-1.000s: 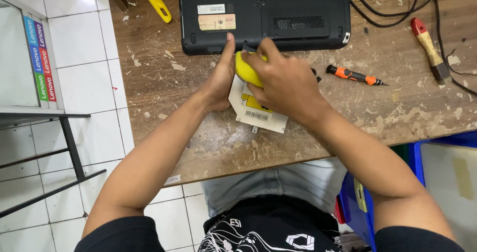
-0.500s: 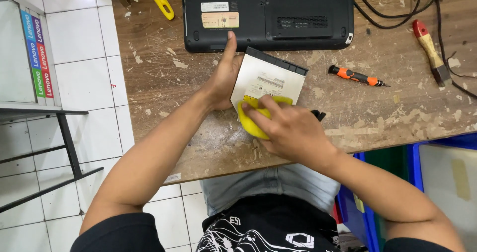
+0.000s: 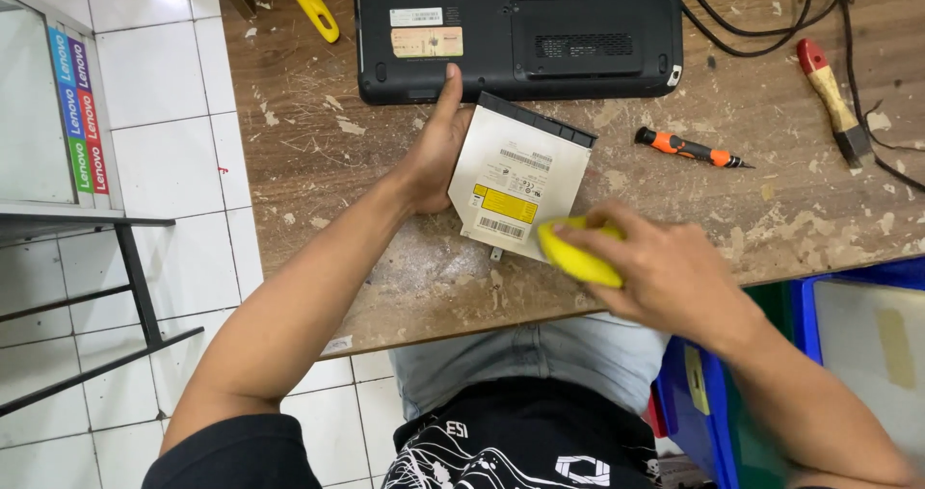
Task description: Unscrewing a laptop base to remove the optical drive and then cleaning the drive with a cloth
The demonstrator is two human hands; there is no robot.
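A flat silver optical drive with a yellow label lies on the worn wooden table, just in front of an upside-down black laptop. My left hand holds the drive by its left edge, thumb pointing toward the laptop. My right hand grips a yellow sponge at the drive's near right corner, over the table's front edge.
An orange-handled screwdriver lies right of the drive. A red-and-wood handled tool and black cables sit at the far right. A yellow-handled tool lies top left. Blue bins stand below right; a metal shelf stands at left.
My right hand has drawn the yellow sponge from the drive's far end toward me, down to its near right corner, uncovering the drive's face. My left hand has stayed on the left edge.
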